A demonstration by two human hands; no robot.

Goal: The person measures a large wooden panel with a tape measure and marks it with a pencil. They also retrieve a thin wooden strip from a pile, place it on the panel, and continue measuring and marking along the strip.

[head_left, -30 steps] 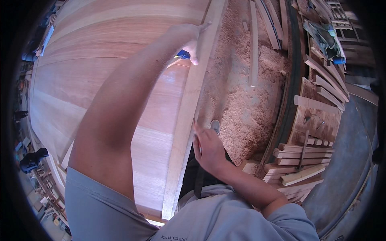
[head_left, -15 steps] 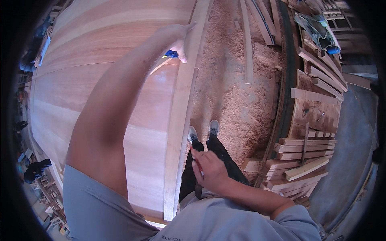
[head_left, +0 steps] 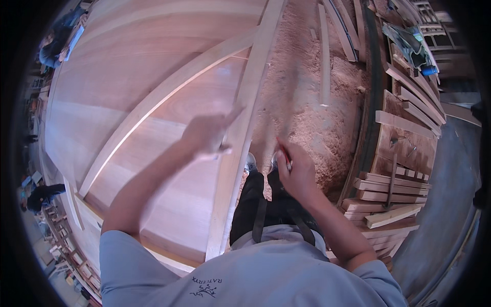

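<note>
My left hand (head_left: 204, 134), smeared by motion, hovers over or rests at the long pale wooden board (head_left: 222, 194) on the edge of a large plywood panel (head_left: 169, 187). Its index finger stretches toward the board and its thumb stands apart; I see nothing held in it. A second wooden strip (head_left: 158, 94) crosses the panel at a slant and meets the long board beyond that hand. In front of my body, beside the board, my right hand (head_left: 299, 171) is closed around a slim red pencil (head_left: 284, 153), its tip pointing away from me.
Sawdust covers the floor (head_left: 302, 115) right of the panel. Loose lengths of timber (head_left: 325, 56) lie on it farther ahead. Stacked wooden pieces (head_left: 394, 192) and a crumpled greenish bag (head_left: 406, 43) are at the right. A person (head_left: 53, 48) is at the panel's far left edge.
My left hand has come back toward me along the board, and the blue object at it is no longer visible. My right hand has moved forward and right with the pencil.
</note>
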